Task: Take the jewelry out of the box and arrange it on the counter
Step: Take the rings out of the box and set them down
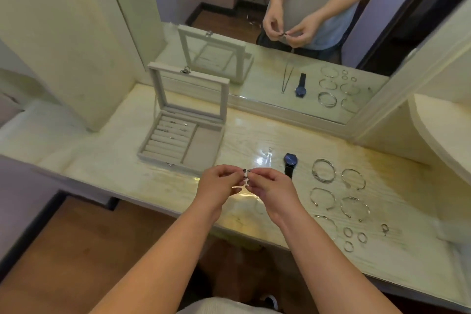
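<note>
Above counter (254,135) edge | left hand (219,186), right hand (271,187) both pinch small ring (245,173) between them | seemingly dark-topped

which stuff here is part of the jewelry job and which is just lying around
Part of the job: open jewelry box with rings left in its rolls; small piece pinched by left hand and right hand; watch, bangles and small rings laid on the counter.
Just there: mirror, side shelf, floor.
</note>
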{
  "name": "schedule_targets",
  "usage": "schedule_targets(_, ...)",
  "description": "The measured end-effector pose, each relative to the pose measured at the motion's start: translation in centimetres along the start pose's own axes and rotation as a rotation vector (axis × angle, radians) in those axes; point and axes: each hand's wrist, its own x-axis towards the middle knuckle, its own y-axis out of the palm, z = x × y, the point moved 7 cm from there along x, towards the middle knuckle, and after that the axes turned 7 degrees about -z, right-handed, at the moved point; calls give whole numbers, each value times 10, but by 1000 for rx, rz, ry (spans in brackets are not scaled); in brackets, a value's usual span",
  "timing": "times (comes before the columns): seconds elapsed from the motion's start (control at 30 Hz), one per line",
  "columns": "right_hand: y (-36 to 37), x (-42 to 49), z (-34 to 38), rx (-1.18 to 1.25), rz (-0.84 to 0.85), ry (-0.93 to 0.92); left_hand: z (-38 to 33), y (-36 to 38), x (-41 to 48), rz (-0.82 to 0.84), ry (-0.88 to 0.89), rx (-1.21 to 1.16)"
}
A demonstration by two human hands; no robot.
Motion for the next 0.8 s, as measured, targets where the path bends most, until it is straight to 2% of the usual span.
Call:
schedule_targets(0.37,140,15,-15,21,-49,15,-53,-115,69,40,1,33)
schedule_targets(0.8,215,63,-8,-226,-44,-68,-66,-167,124,-71,-24,-35)
